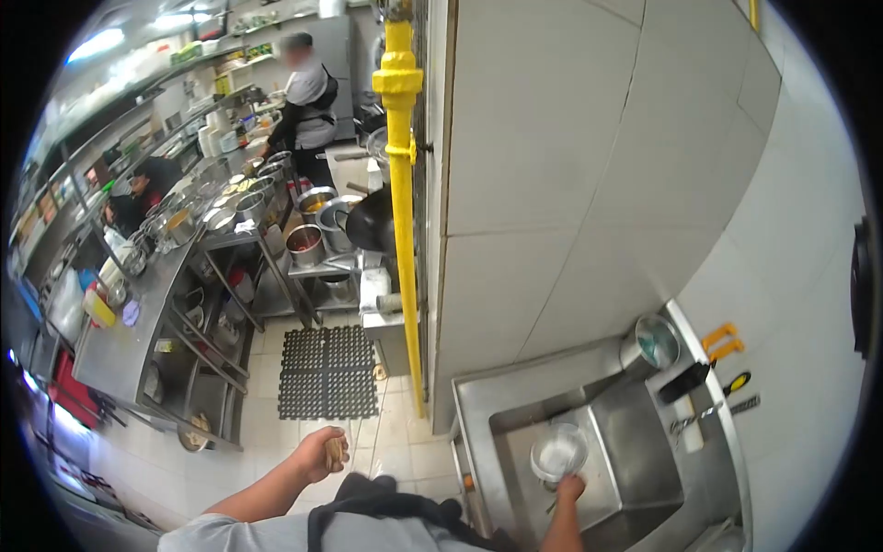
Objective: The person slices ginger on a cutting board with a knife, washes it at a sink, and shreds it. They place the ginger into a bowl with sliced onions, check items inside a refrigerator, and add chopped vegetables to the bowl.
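Over the steel sink (635, 460) at the lower right, my right hand (570, 488) is closed on the near edge of a round, clear container (559, 453). Something thin and green shows just below the container, too small to name. My left hand (324, 453) is raised over the tiled floor, left of the sink, with its fingers curled round a small brownish thing that I cannot make out. A metal pot (650, 344) with something bluish inside stands at the sink's back corner.
Orange-handled tools (722, 340) lie on the sink's right ledge. A yellow pipe (402, 230) runs beside the tiled wall. A black mat (328, 373) lies on the floor. Steel counters (129, 354) with pots stretch leftward, where two other people are.
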`<state>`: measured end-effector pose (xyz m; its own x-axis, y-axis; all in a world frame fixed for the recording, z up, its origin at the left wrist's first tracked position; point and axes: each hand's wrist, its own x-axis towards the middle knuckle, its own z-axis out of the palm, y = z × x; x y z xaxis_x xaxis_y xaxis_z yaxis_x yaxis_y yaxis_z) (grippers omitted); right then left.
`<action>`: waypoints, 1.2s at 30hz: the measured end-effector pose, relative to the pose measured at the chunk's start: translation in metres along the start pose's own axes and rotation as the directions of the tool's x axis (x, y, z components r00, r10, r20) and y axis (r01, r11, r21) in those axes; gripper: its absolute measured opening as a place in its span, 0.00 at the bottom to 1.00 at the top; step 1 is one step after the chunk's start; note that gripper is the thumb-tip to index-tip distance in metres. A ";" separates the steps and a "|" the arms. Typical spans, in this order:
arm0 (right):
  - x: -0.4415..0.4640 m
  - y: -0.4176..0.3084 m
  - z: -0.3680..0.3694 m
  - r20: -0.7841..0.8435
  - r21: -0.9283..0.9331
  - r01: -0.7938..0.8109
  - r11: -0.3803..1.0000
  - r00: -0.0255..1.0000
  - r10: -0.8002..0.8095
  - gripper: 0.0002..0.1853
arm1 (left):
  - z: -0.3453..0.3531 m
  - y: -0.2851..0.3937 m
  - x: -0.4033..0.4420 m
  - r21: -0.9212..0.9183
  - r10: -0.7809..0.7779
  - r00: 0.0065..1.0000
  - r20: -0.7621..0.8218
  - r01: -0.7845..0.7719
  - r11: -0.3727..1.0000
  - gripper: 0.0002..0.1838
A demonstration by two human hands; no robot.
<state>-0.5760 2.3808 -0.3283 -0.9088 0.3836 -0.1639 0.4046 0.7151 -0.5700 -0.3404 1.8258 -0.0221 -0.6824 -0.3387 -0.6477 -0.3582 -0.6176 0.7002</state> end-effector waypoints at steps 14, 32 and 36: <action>0.115 0.052 0.020 0.519 0.722 -0.668 0.182 0.696 0.496 0.16 | 0.155 -0.007 0.052 0.347 -0.159 0.890 0.427 0.002 0.938 0.07; 0.120 -0.114 -0.253 0.335 0.908 -0.343 -0.239 0.939 -0.074 0.16 | 0.596 -0.257 0.162 0.626 -0.413 0.675 0.612 -0.095 0.774 0.08; 0.120 -0.119 -0.263 0.162 0.978 -0.160 0.138 0.987 -0.009 0.12 | 0.631 -0.296 0.142 0.492 -0.536 0.651 0.538 0.274 0.826 0.09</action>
<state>-0.7063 2.4961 -0.0682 -0.9168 0.2773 -0.2874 0.1016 -0.5341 -0.8393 -0.7334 2.4084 -0.1320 -0.5946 0.4924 -0.6356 -0.7966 -0.2541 0.5485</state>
